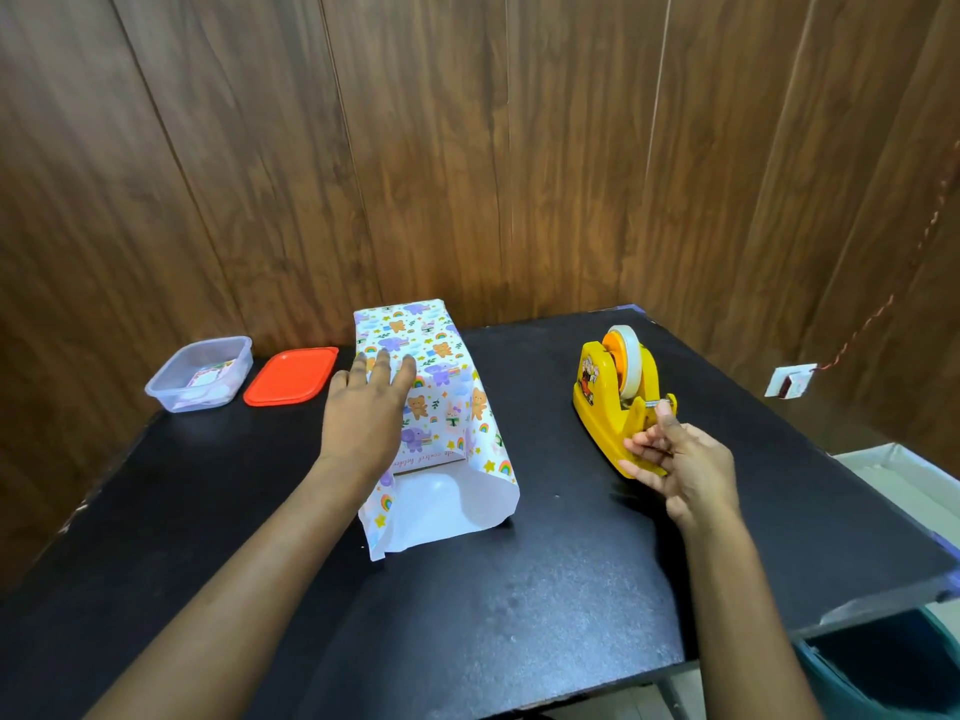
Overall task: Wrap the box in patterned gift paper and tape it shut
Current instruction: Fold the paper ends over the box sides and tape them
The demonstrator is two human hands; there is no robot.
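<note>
At 10 o'clock on the black table: clear plastic container, lidless, with a patterned scrap inside. Just beside it toward 3 o'clock: red lid, lying flat. Presses down with the left hand, palm flat and fingers slightly spread, on top of the wrapped box at the table's centre, toward 12 o'clock. Leaves the gift paper open at the 6 o'clock end, white underside showing. At 2 o'clock, well apart from the box: yellow tape dispenser. Pinches the tape at the cutter with thumb and forefinger of the right hand, other fingers stretched against the dispenser's front.
</note>
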